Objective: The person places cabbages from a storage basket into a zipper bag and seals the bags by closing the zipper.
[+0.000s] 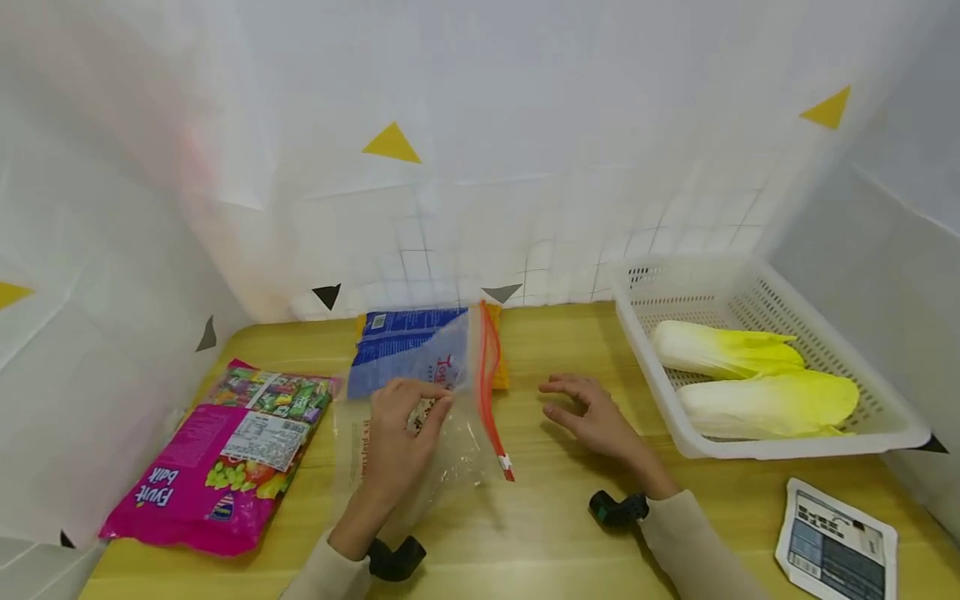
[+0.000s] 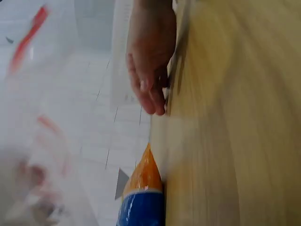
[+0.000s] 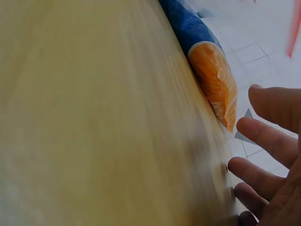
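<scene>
My left hand [image 1: 397, 442] pinches a clear plastic zip bag [image 1: 461, 446] between thumb and fingers. The bag hangs over the table with its red zip strip [image 1: 489, 383] on the right side; printed lettering shows through the film. Behind it lies a blue and orange packet [image 1: 397, 329], partly covered by the bag in the head view. To the right, my right hand [image 1: 596, 421] is held above the table, fingers spread and slightly bent, touching nothing. The right wrist view shows those fingers [image 3: 270, 139] apart from the packet's orange end [image 3: 214, 70]. Blur hides the bag's detail in the left wrist view.
A pink snack bag [image 1: 202, 458] lies at the left. At the right stands a white perforated basket [image 1: 660, 408] holding two napa cabbages [image 1: 765, 404]. A white and dark flat pouch [image 1: 840, 542] lies near the front right. White sheeting [image 1: 525, 208] encloses the table.
</scene>
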A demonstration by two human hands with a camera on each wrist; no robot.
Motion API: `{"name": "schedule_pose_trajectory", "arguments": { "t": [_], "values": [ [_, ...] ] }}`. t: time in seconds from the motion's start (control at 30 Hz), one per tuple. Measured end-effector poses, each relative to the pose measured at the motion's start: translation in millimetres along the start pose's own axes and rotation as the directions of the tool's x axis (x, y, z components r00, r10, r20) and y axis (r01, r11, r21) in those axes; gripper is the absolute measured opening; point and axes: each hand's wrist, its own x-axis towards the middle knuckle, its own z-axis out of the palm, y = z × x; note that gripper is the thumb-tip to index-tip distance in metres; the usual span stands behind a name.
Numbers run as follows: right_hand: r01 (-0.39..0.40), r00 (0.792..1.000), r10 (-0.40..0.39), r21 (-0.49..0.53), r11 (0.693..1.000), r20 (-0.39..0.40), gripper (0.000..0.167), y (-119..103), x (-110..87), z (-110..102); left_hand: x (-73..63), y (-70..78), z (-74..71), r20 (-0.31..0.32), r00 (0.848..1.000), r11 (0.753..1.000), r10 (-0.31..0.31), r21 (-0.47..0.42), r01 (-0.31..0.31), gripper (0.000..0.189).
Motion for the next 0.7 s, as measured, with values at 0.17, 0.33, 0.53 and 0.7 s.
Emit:
{"name": "schedule_pose_trajectory", "arguments": {
  "t": [0.17, 0.33, 0.53, 0.7],
  "values": [
    [-0.014, 1.0, 0.015, -0.034, 0.999, 0.008, 0.038, -2.8, 2.0, -1.1, -2.0, -5.0, -1.3, 0.158, 0.986, 0.999, 0.047, -0.026, -0.043, 0.01],
    [-0.02, 1.0, 0.02, -0.01, 1.0, 0.011, 0.04, -5.8, 2.3, 1.5, -4.3, -3.6, -1.6, 0.206, 0.977, 0.998, -0.06, -0.008, 0.063, 0.008],
    [0.029, 0.999, -0.029, -0.021, 0.999, -0.015, 0.038, -9.6, 2.5, 1.3, -5.4, -6.1, -1.5, 0.243, 0.964, 0.993, -0.105, -0.031, 0.116, 0.006],
    [0.126, 0.988, -0.133, -0.08, 0.989, -0.085, 0.036, -24.6, 1.9, -8.3, -5.4, -8.3, 1.0, 0.248, 0.965, 0.993, -0.087, -0.057, 0.104, 0.007]
  ]
}}
